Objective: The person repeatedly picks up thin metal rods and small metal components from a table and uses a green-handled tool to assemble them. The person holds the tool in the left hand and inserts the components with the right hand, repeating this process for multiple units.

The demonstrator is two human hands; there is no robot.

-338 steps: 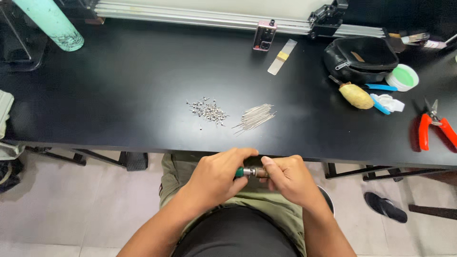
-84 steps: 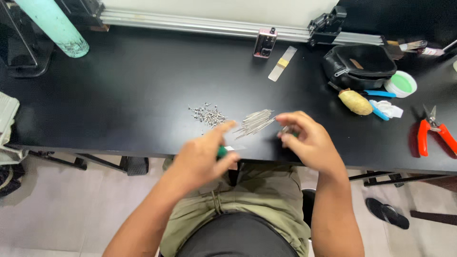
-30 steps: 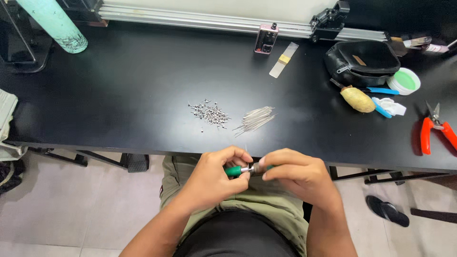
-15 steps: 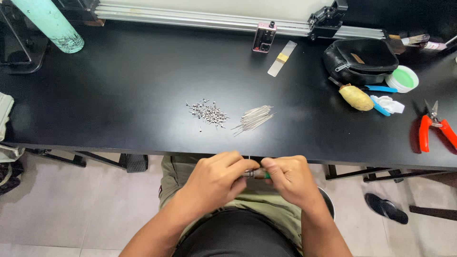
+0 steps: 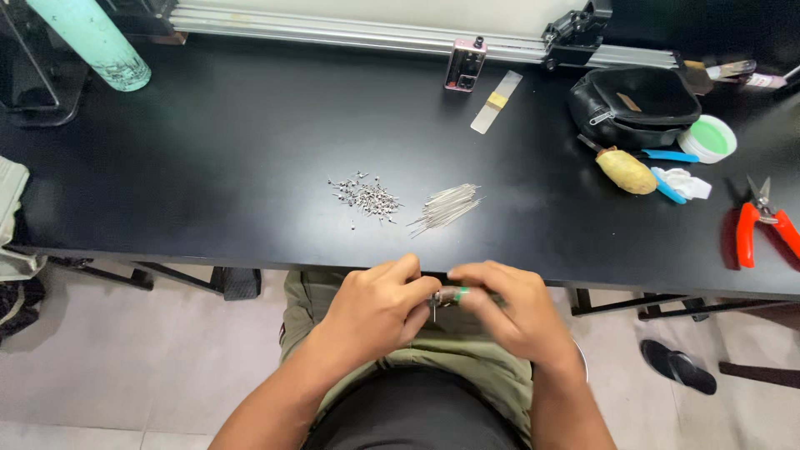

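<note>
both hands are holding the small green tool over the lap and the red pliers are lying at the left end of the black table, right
Not quite: the red pliers lie at the right end of the black table, as the head view shows. Both hands, left hand and right hand, do hold the small green tool over the lap.

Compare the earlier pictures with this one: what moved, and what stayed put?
The right hand, which had reached up to the pins, came back to the lap and rejoined the left hand on the small green tool. Both keep their grip. Pins, screw pile and pliers stayed.
</note>
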